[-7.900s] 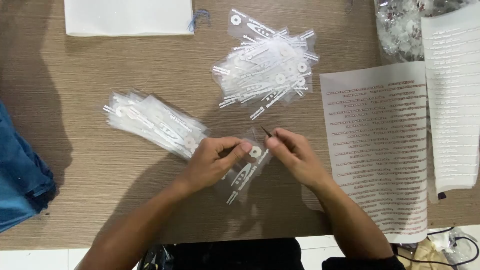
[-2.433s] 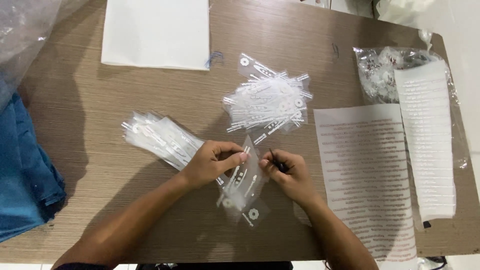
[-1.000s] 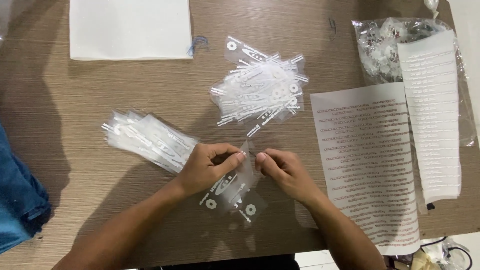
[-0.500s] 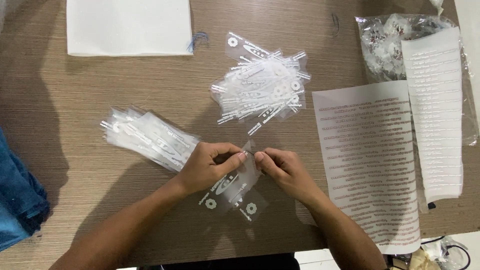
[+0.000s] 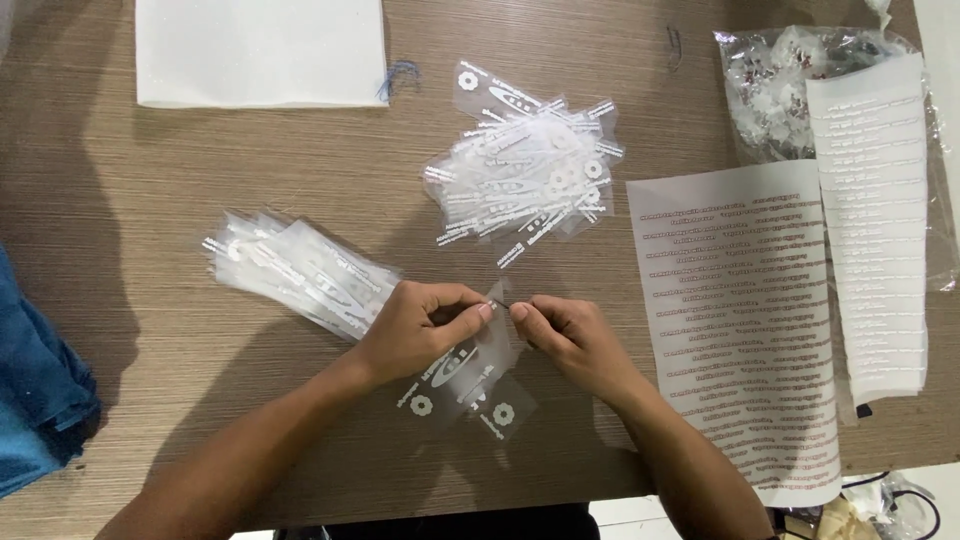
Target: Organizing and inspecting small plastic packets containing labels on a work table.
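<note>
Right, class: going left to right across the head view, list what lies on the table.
Blue cloth → left pile of clear packets → left hand → right hand → wide printed sheet → narrow printed strip.

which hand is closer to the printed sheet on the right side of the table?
Right. The right hand sits just left of the printed sheet, nearly at its edge. The left hand is farther left, beyond the small clear bag both hands pinch.

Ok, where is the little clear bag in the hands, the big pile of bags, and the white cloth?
little clear bag (image 5: 470, 380), head view, printed middle below the fingers.
big pile of bags (image 5: 525, 175), head view, middle of the heap.
white cloth (image 5: 260, 50), head view, its plain centre.
</note>
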